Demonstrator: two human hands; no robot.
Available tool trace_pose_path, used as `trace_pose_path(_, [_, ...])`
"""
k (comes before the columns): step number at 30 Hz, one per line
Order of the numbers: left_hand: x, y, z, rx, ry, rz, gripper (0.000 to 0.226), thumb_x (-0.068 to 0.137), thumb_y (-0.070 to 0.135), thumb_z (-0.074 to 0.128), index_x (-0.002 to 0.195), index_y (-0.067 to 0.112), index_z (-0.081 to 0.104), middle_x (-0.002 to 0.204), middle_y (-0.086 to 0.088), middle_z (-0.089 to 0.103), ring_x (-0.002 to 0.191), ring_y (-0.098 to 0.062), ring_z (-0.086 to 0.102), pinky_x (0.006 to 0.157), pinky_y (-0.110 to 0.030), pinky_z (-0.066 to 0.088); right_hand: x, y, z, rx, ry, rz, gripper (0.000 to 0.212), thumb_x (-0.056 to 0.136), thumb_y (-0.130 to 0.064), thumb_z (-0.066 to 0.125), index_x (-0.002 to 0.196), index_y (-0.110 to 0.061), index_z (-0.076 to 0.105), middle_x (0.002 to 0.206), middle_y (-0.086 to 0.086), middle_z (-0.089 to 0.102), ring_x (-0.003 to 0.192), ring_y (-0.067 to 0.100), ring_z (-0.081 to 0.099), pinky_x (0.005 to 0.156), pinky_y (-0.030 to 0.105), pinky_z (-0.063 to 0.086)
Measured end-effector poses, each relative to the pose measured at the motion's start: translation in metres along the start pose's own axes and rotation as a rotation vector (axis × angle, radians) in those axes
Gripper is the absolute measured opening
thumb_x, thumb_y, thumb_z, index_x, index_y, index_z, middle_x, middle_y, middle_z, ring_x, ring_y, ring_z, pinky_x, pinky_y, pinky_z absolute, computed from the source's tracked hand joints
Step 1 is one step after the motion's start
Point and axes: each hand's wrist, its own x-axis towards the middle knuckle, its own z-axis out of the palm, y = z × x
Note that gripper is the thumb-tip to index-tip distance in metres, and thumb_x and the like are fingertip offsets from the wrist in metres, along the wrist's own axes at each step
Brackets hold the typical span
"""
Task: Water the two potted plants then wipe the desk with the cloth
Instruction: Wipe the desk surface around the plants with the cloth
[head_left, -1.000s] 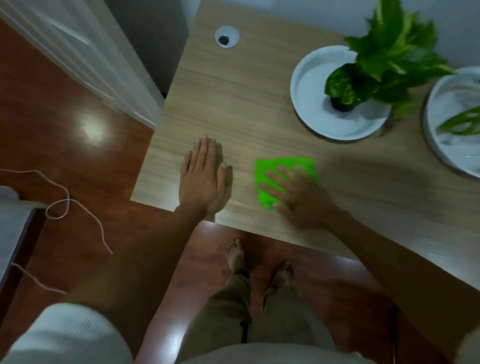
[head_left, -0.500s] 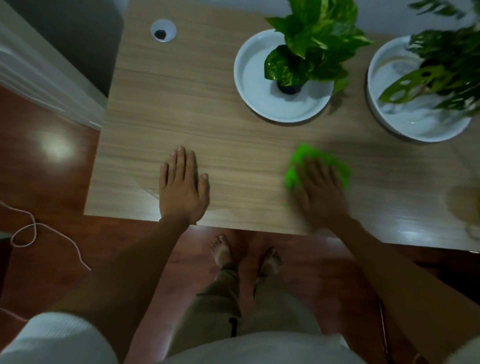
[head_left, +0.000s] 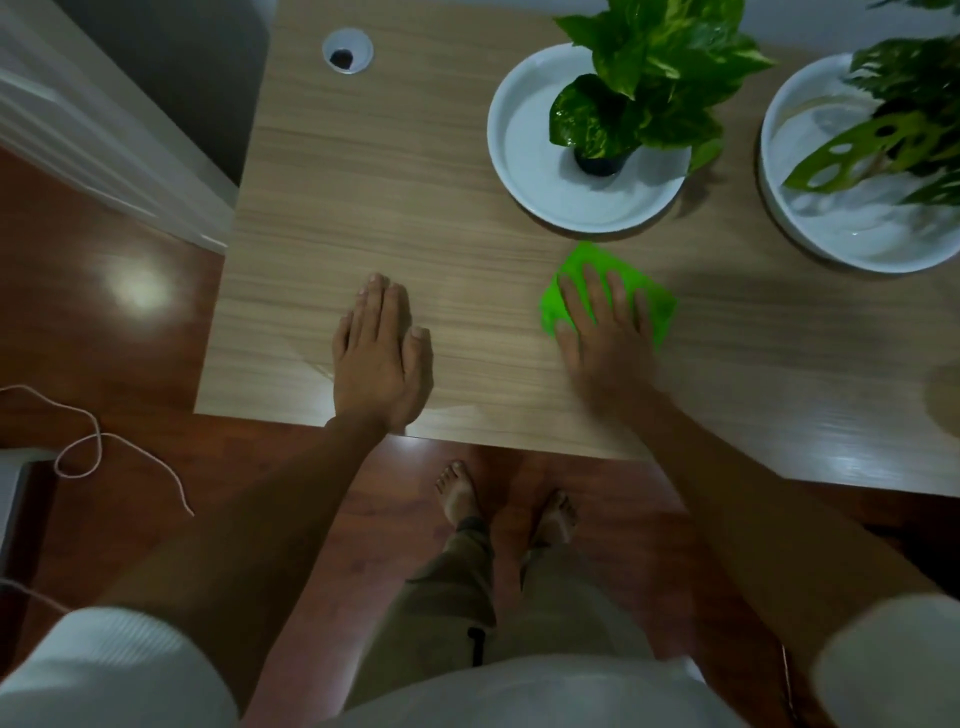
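Note:
A bright green cloth (head_left: 652, 299) lies flat on the wooden desk (head_left: 415, 208), just in front of the nearer plant's dish. My right hand (head_left: 605, 332) presses down on the cloth with fingers spread, covering most of it. My left hand (head_left: 379, 353) rests flat, palm down, on the desk near its front edge and holds nothing. A leafy green plant (head_left: 649, 67) stands in a small dark pot inside a wide white dish (head_left: 524, 156). A second plant with holed leaves (head_left: 872, 145) sits in another white dish (head_left: 810, 228) at the far right.
A round cable grommet (head_left: 347, 51) is set into the desk's back left. A white door frame (head_left: 104, 135) stands left of the desk. A thin white cord (head_left: 93, 447) lies on the red-brown floor. My bare feet (head_left: 457, 493) stand under the desk's front edge.
My right hand has slid the green cloth to the right and further back, toward the nearer dish. My left hand has stayed flat in place. My view has shifted to the right.

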Motion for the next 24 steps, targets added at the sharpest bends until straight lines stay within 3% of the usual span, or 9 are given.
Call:
trace_pose_path(3, [0.012, -0.005, -0.013, 0.019, 0.082, 0.023, 0.059, 0.110, 0.037, 0.028, 0.163, 0.012, 0.025, 0.173, -0.009, 0.019, 0.160, -0.022, 0.015, 0.127, -0.045, 0.014, 0.048, -0.098, -0.006, 0.127, 0.004, 0.177, 0.065, 0.106, -0.048, 0.022, 0.166, -0.025, 0.018, 0.174, 0.009, 0.015, 0.160, 0.037, 0.010, 0.128, 0.060, 0.004])
trace_pose_path(7, [0.027, -0.002, -0.023, 0.051, 0.106, 0.056, 0.062, 0.107, 0.040, 0.026, 0.161, 0.010, 0.032, 0.170, -0.011, 0.027, 0.159, -0.024, 0.022, 0.125, -0.044, 0.019, 0.021, -0.163, 0.008, 0.010, -0.117, -0.342, 0.065, 0.103, -0.043, 0.036, 0.165, -0.026, 0.024, 0.174, 0.004, 0.016, 0.161, 0.034, 0.008, 0.128, 0.059, 0.004])
trace_pose_path(9, [0.029, 0.008, -0.019, 0.060, 0.100, 0.097, 0.063, 0.107, 0.042, 0.025, 0.160, 0.009, 0.034, 0.169, -0.012, 0.029, 0.159, -0.025, 0.023, 0.125, -0.044, 0.019, -0.014, -0.135, 0.015, -0.001, -0.098, -0.576, 0.059, 0.105, -0.048, 0.034, 0.160, -0.028, 0.036, 0.170, 0.002, 0.028, 0.160, 0.031, 0.017, 0.129, 0.056, 0.009])
trace_pose_path(11, [0.025, 0.025, -0.006, 0.058, 0.065, 0.136, 0.065, 0.106, 0.044, 0.024, 0.160, 0.010, 0.035, 0.169, -0.012, 0.030, 0.158, -0.025, 0.024, 0.125, -0.045, 0.020, -0.052, -0.077, 0.015, 0.002, -0.102, -0.612, 0.056, 0.107, -0.052, 0.034, 0.160, -0.033, 0.036, 0.170, 0.000, 0.030, 0.160, 0.028, 0.020, 0.129, 0.054, 0.011])
trace_pose_path(16, [0.000, 0.089, 0.041, 0.009, -0.023, 0.249, 0.061, 0.107, 0.040, 0.030, 0.160, 0.011, 0.035, 0.169, -0.010, 0.029, 0.159, -0.025, 0.022, 0.126, -0.046, 0.018, -0.106, 0.118, 0.001, -0.047, -0.087, -0.272, 0.060, 0.108, -0.054, 0.027, 0.162, -0.031, 0.021, 0.166, 0.012, 0.036, 0.154, 0.039, 0.031, 0.124, 0.058, 0.023])
trace_pose_path(19, [-0.014, 0.128, 0.067, 0.010, -0.056, 0.315, 0.059, 0.108, 0.039, 0.032, 0.160, 0.012, 0.036, 0.170, -0.010, 0.028, 0.159, -0.025, 0.021, 0.128, -0.046, 0.015, -0.088, 0.203, -0.020, 0.066, -0.016, 0.276, 0.068, 0.106, -0.056, 0.018, 0.164, -0.021, 0.019, 0.170, 0.016, 0.025, 0.157, 0.040, 0.022, 0.126, 0.061, 0.015])
trace_pose_path(21, [-0.020, 0.152, 0.082, 0.022, -0.063, 0.336, 0.059, 0.108, 0.039, 0.032, 0.160, 0.011, 0.037, 0.170, -0.010, 0.028, 0.160, -0.024, 0.019, 0.128, -0.047, 0.014, -0.054, 0.208, -0.016, 0.154, 0.047, 0.667, 0.069, 0.104, -0.054, 0.020, 0.166, -0.022, 0.021, 0.172, 0.014, 0.018, 0.159, 0.040, 0.016, 0.126, 0.062, 0.011])
trace_pose_path(23, [-0.025, 0.181, 0.100, 0.034, -0.062, 0.345, 0.058, 0.108, 0.038, 0.033, 0.159, 0.011, 0.037, 0.170, -0.010, 0.028, 0.160, -0.024, 0.018, 0.128, -0.047, 0.013, -0.035, 0.187, -0.007, 0.122, 0.138, 0.731, 0.067, 0.105, -0.050, 0.028, 0.163, -0.017, 0.031, 0.169, 0.016, 0.027, 0.156, 0.042, 0.025, 0.123, 0.065, 0.019])
trace_pose_path(24, [-0.028, 0.196, 0.109, 0.042, -0.056, 0.343, 0.059, 0.107, 0.039, 0.033, 0.159, 0.011, 0.038, 0.170, -0.010, 0.029, 0.160, -0.024, 0.019, 0.129, -0.047, 0.013, -0.037, 0.175, -0.004, 0.097, 0.134, 0.584, 0.065, 0.105, -0.048, 0.032, 0.163, -0.017, 0.032, 0.169, 0.016, 0.029, 0.156, 0.041, 0.026, 0.123, 0.064, 0.020])
